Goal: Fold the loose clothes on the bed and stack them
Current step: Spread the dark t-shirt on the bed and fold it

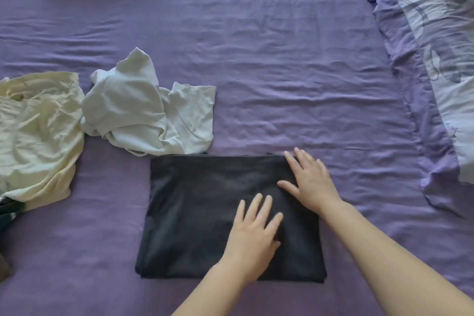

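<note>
The folded dark garment (205, 213) is pressed flat by left hand (252, 236) and right hand (311, 182), nothing gripped — soft, limp, best lifted from underneath.

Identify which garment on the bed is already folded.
The dark navy folded garment, a flat rectangle under both hands; the crumpled white T-shirt and rumpled cream garment to its left lie loose.

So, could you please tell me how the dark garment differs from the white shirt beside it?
The dark garment is folded into a flat rectangle; the white shirt lies crumpled and unfolded. Both hands, left and right, press flat on the dark garment; nothing touches the white shirt. Both lie on the purple sheet.
</note>
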### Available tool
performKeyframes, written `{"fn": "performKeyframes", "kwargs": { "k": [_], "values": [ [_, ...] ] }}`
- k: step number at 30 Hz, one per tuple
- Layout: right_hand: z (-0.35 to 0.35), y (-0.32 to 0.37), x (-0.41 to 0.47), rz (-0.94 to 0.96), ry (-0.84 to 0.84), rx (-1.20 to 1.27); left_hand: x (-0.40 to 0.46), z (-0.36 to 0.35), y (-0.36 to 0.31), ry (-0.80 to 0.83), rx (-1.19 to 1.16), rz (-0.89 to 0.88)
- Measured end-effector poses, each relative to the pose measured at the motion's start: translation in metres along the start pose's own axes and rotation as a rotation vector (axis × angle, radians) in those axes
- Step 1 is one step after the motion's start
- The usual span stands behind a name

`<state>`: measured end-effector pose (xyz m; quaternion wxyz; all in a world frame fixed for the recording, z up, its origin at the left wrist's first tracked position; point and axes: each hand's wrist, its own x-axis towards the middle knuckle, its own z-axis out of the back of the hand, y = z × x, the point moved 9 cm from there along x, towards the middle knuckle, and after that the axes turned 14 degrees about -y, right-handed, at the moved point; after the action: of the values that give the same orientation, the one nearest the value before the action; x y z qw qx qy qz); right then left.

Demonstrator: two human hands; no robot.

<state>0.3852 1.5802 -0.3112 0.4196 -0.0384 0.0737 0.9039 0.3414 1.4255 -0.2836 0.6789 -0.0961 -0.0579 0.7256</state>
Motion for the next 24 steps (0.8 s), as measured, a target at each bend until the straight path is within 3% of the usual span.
{"fn": "performKeyframes", "kwargs": {
  "k": [3,8,11,14,18,24],
  "values": [
    [0.012,-0.012,-0.005,-0.020,0.005,0.084,-0.015,-0.008,-0.061,0.005,-0.026,-0.122],
    [0.016,-0.024,-0.023,-0.237,-0.043,0.396,-0.021,-0.017,-0.090,0.101,-0.166,0.090],
    [0.014,-0.025,-0.053,-0.400,-0.127,0.571,-0.021,-0.009,-0.073,-0.011,-0.331,0.240],
    [0.008,-0.013,-0.099,-0.407,-0.160,0.586,-0.018,-0.014,-0.046,-0.014,-0.536,0.378],
    [-0.001,-0.001,-0.153,-0.542,-0.191,0.648,-0.004,-0.010,-0.015,-0.063,-0.496,0.409],
    [0.009,0.020,-0.156,-0.621,-0.175,0.882,0.018,-0.014,0.006,0.189,-1.105,0.817]
  ]
}}
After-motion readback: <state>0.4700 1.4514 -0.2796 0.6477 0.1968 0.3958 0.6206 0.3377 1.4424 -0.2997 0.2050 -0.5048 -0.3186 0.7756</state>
